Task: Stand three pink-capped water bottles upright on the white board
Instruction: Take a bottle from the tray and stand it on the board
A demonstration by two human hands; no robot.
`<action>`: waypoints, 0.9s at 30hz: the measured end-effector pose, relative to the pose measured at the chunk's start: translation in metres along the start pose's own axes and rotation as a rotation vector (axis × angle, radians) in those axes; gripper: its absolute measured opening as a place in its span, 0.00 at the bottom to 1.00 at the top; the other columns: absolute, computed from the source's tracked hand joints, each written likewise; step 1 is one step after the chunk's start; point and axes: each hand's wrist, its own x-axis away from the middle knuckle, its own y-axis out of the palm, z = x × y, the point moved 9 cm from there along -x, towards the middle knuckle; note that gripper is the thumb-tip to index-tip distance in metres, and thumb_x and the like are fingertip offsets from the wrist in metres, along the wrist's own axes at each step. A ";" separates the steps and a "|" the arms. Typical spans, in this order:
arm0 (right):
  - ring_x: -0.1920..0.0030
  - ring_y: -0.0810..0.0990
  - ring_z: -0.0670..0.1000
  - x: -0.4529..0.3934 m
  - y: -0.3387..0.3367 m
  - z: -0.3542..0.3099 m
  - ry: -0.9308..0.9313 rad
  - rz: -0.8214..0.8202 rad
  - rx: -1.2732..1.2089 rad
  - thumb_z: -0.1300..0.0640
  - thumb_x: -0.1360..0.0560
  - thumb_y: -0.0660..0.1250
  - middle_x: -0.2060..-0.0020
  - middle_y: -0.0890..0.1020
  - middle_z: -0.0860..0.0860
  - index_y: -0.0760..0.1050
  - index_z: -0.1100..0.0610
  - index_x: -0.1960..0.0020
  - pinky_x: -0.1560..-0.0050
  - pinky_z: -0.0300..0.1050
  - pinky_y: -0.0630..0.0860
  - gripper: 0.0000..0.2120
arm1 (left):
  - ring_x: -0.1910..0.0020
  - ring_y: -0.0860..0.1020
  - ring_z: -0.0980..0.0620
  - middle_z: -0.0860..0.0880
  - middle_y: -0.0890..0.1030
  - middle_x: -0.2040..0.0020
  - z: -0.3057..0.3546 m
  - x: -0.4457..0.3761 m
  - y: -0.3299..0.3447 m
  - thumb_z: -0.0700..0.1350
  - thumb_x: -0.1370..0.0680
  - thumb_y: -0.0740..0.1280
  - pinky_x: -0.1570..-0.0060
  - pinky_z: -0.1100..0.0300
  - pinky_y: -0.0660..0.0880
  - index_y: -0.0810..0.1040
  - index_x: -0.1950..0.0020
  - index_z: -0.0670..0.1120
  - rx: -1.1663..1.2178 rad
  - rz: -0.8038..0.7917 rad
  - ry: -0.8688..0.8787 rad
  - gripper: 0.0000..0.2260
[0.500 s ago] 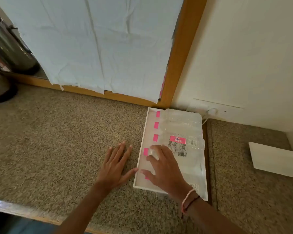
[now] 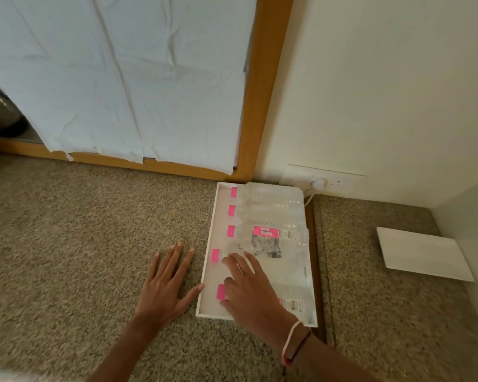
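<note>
Head view: we are looking down at a speckled tan counter [image 2: 66, 257] with a white tray [image 2: 209, 271] lying against the far wall. Five clear water bottles are lying on their sides in the tray, pink caps all pointing left; we are reading a labelled bottle [image 2: 267, 237] in the middle of the row, its pink label upside down to us.

Our left hand [image 2: 167, 285] is resting flat on the counter just beside the tray's left wall, fingers spread, thumb tip touching or nearly touching that wall, holding nothing.

Our right hand [image 2: 247, 293] is reaching over the near half of the tray, palm down, fingers loosely extended and not closed round anything. Its fingertips [image 2: 226, 261] are lying at the neck of the fourth bottle, just right of that pink cap [image 2: 215, 256]. The nearest cap [image 2: 220, 292] is showing just left of the knuckles; that bottle's body is mostly hidden under the hand.

A white board [image 2: 422, 255] is lying flat on the counter well to the right of the tray, apart from both hands, with nothing standing on it.
</note>
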 end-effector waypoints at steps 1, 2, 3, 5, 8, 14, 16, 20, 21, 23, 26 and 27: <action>0.36 0.77 0.57 0.004 -0.013 0.006 0.025 0.056 -0.036 0.41 0.33 0.76 0.39 0.81 0.55 0.86 0.56 0.55 0.32 0.60 0.71 0.19 | 0.20 0.61 0.42 0.42 0.61 0.18 0.000 0.000 -0.001 0.70 0.20 0.52 0.23 0.37 0.56 0.61 0.19 0.46 0.008 0.010 -0.005 0.37; 0.39 0.79 0.55 0.010 -0.028 0.017 0.055 0.105 -0.077 0.40 0.32 0.76 0.42 0.82 0.53 0.85 0.56 0.54 0.35 0.56 0.74 0.19 | 0.20 0.61 0.42 0.42 0.61 0.18 0.003 -0.002 -0.002 0.70 0.20 0.51 0.22 0.37 0.56 0.61 0.19 0.47 0.017 0.019 -0.013 0.37; 0.44 0.81 0.53 0.015 -0.043 0.026 0.088 0.154 -0.136 0.40 0.31 0.75 0.45 0.83 0.52 0.84 0.55 0.52 0.40 0.53 0.77 0.19 | 0.20 0.60 0.41 0.42 0.60 0.18 0.002 -0.002 -0.003 0.71 0.20 0.51 0.22 0.37 0.55 0.60 0.18 0.47 0.021 0.019 -0.029 0.38; 0.51 0.82 0.51 0.036 -0.072 0.057 0.168 0.223 -0.318 0.41 0.28 0.72 0.50 0.83 0.50 0.81 0.56 0.48 0.50 0.49 0.80 0.19 | 0.20 0.59 0.41 0.41 0.59 0.18 0.018 -0.010 -0.011 0.72 0.21 0.49 0.21 0.39 0.52 0.58 0.18 0.47 0.015 0.041 -0.031 0.39; 0.51 0.79 0.48 0.066 -0.090 0.105 0.280 0.268 -0.604 0.43 0.23 0.68 0.48 0.81 0.48 0.77 0.55 0.42 0.52 0.44 0.77 0.18 | 0.19 0.57 0.40 0.40 0.57 0.18 0.053 -0.030 -0.029 0.72 0.21 0.50 0.19 0.45 0.44 0.58 0.18 0.45 0.036 0.100 0.000 0.40; 0.45 0.79 0.42 0.116 -0.089 0.176 0.354 0.349 -0.950 0.44 0.24 0.70 0.47 0.83 0.46 0.78 0.53 0.39 0.47 0.35 0.76 0.18 | 0.17 0.51 0.42 0.42 0.54 0.16 0.168 -0.070 -0.050 0.71 0.21 0.54 0.21 0.36 0.52 0.55 0.17 0.47 0.075 0.211 0.139 0.40; 0.43 0.80 0.43 0.131 -0.101 0.194 0.351 0.415 -1.019 0.42 0.25 0.68 0.44 0.83 0.48 0.78 0.55 0.37 0.45 0.40 0.79 0.22 | 0.17 0.51 0.43 0.42 0.53 0.16 0.203 -0.083 -0.046 0.71 0.21 0.53 0.21 0.37 0.52 0.54 0.17 0.48 0.073 0.212 0.166 0.40; 0.39 0.79 0.42 0.160 -0.125 0.241 0.334 0.525 -1.061 0.43 0.23 0.65 0.41 0.81 0.44 0.75 0.52 0.35 0.41 0.39 0.77 0.21 | 0.17 0.51 0.44 0.43 0.53 0.16 0.255 -0.105 -0.027 0.71 0.21 0.52 0.22 0.35 0.54 0.53 0.17 0.48 0.100 0.200 0.186 0.40; 0.39 0.79 0.42 0.166 -0.130 0.255 0.331 0.548 -1.049 0.44 0.23 0.66 0.41 0.81 0.43 0.75 0.51 0.35 0.41 0.37 0.76 0.20 | 0.17 0.50 0.44 0.43 0.52 0.16 0.266 -0.109 -0.023 0.72 0.21 0.52 0.22 0.36 0.53 0.53 0.17 0.48 0.102 0.190 0.188 0.40; 0.39 0.78 0.41 0.182 -0.134 0.289 0.342 0.584 -1.029 0.46 0.23 0.66 0.41 0.81 0.43 0.74 0.52 0.35 0.41 0.35 0.75 0.19 | 0.17 0.50 0.44 0.43 0.52 0.16 0.291 -0.119 -0.006 0.73 0.21 0.51 0.22 0.36 0.53 0.52 0.17 0.48 0.092 0.167 0.202 0.40; 0.39 0.78 0.44 0.198 -0.123 0.337 0.384 0.558 -0.996 0.52 0.23 0.69 0.40 0.81 0.47 0.76 0.54 0.36 0.40 0.37 0.74 0.17 | 0.17 0.49 0.44 0.43 0.51 0.16 0.320 -0.131 0.023 0.73 0.21 0.51 0.22 0.38 0.53 0.51 0.16 0.49 0.094 0.123 0.209 0.41; 0.39 0.78 0.44 0.201 -0.118 0.351 0.392 0.538 -0.971 0.53 0.24 0.69 0.40 0.81 0.48 0.76 0.55 0.36 0.39 0.37 0.73 0.17 | 0.17 0.49 0.44 0.43 0.50 0.16 0.328 -0.135 0.032 0.73 0.22 0.52 0.22 0.38 0.52 0.50 0.16 0.49 0.106 0.106 0.206 0.41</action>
